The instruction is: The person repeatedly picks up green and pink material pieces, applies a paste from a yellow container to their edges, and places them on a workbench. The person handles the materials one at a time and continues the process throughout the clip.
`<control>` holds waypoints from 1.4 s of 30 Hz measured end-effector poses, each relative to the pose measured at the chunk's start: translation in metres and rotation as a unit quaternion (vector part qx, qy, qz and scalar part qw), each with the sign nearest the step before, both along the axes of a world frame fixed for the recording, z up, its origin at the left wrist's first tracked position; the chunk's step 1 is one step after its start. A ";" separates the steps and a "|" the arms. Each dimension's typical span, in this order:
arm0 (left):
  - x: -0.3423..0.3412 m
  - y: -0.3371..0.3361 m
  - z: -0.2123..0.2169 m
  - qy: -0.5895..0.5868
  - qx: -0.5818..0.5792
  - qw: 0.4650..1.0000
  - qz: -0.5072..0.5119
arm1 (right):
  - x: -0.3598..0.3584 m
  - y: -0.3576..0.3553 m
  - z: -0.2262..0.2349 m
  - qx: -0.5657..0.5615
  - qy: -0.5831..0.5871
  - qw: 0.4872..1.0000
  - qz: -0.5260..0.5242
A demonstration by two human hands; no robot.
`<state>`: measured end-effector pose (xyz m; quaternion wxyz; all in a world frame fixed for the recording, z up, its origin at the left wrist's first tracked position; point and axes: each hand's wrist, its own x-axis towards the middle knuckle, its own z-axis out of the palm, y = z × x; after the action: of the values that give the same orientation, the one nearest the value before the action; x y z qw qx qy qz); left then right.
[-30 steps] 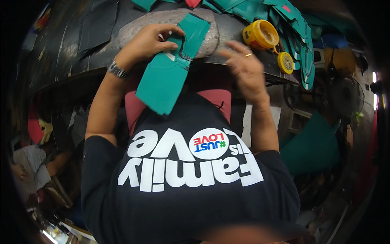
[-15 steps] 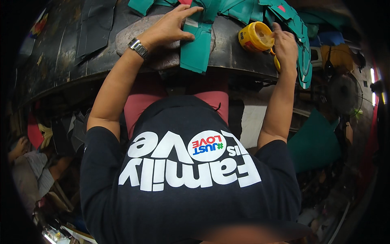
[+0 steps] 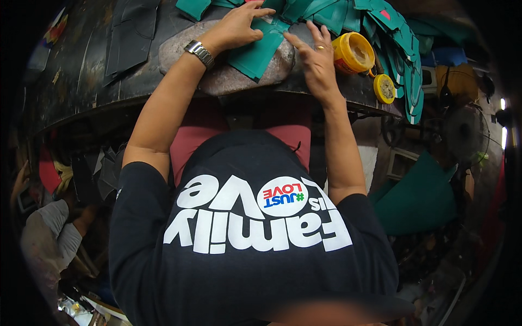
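A green sheet piece (image 3: 259, 53), looking like leather or synthetic material, lies tilted across a grey stone slab (image 3: 182, 53). My left hand (image 3: 235, 27), with a metal watch at its wrist, rests at the piece's upper left edge, thumb and index finger apart. From the other side my right hand (image 3: 319, 64) reaches in with its fingers spread, the index fingertip close to the piece's right edge; I cannot tell whether it touches. Just right of that hand stands an open yellow tub (image 3: 354, 53) with pale residue inside. Its yellow lid (image 3: 384, 88) lies nearer the table's edge.
More green pieces (image 3: 380, 24) are spread in overlapping rows along the far and right side of the dark table (image 3: 81, 81). Black sheet pieces (image 3: 130, 41) lie at the left. A fan (image 3: 466, 133) stands beyond the right end; a green sheet (image 3: 421, 198) is below it.
My right hand has left the yellow tub and moved left to the green piece. The piece has turned, its lower end swinging left onto the slab. My left hand stays beside it.
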<state>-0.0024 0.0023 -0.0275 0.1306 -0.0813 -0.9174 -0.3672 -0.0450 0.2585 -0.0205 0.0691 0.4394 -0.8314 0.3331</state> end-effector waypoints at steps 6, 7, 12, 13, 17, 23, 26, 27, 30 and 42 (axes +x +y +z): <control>0.001 -0.006 -0.008 0.022 0.001 0.999 -0.031 | -0.015 -0.033 -0.020 0.176 0.160 0.968 -0.080; 0.000 -0.006 -0.009 0.025 0.003 0.999 -0.041 | -0.016 -0.034 -0.020 0.199 0.199 0.955 -0.098; -0.004 -0.011 -0.010 0.009 -0.004 0.998 -0.064 | -0.018 -0.027 -0.017 0.210 0.180 0.959 -0.065; -0.004 -0.013 -0.009 0.005 0.000 0.998 -0.066 | -0.018 -0.025 -0.015 0.217 0.175 0.959 -0.053; -0.003 -0.018 -0.008 0.018 0.003 0.997 -0.081 | -0.006 -0.016 -0.011 0.254 0.155 0.955 -0.002; -0.003 -0.019 -0.011 0.031 -0.007 0.997 -0.076 | 0.029 -0.009 -0.005 0.254 0.140 0.956 0.053; -0.004 -0.020 -0.010 0.052 -0.021 0.995 -0.079 | 0.047 -0.005 -0.004 0.244 0.140 0.956 0.080; -0.005 -0.020 -0.009 0.049 -0.010 0.995 -0.089 | 0.052 -0.004 -0.004 0.249 0.127 0.957 0.075; -0.006 -0.020 -0.008 0.037 0.014 0.994 -0.105 | 0.061 -0.002 -0.005 0.216 0.120 0.966 0.076; 0.029 0.013 -0.008 0.113 0.119 0.986 0.040 | 0.059 0.004 -0.001 0.019 -0.081 0.995 0.048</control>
<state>0.0263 0.0155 -0.0351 0.2565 -0.0690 -0.8493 -0.4562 0.0144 0.2623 -0.0212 -0.0232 0.4516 -0.8184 0.3547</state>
